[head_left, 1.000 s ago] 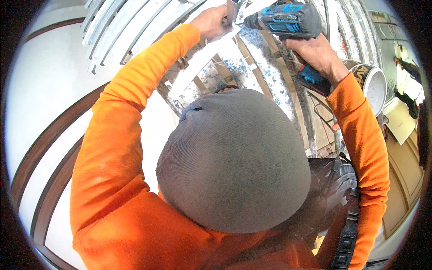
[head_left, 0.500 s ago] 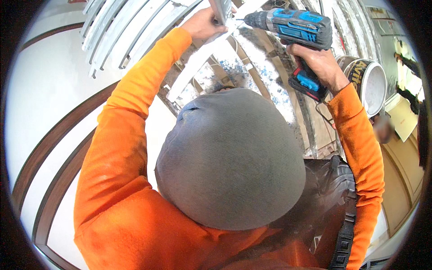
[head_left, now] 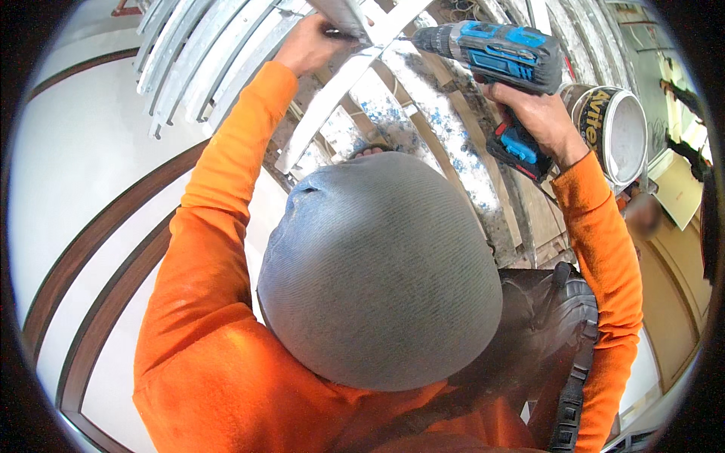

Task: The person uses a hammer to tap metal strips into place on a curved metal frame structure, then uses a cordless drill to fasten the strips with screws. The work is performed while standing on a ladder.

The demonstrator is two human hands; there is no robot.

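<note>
My left hand (head_left: pixel 311 47), upper left of centre, is closed round a grey metal channel (head_left: pixel 341 13) that runs out of the top of view. The channel's end meets a pale metal strip (head_left: pixel 325 121) lying slantwise below it. In my right hand (head_left: pixel 542 115) is a blue and black cordless drill (head_left: pixel 502 59), gripped by its handle and pointing left. Its bit comes close to where the channel and strip cross; I cannot tell whether it touches. The fingers on the trigger side are partly hidden.
Several metal channels (head_left: pixel 200 64) fan out at the upper left. Paint-splashed planks (head_left: pixel 445 147) lie beneath the work. An open bucket (head_left: pixel 627 140) stands right of the drill. A rounded grey-cloth form (head_left: pixel 377 272) fills the middle. Another person (head_left: pixel 643 215) is at far right.
My left hand and the channel have shifted left. The drill and my right hand sit slightly further right and lower. Both grips stay the same.
</note>
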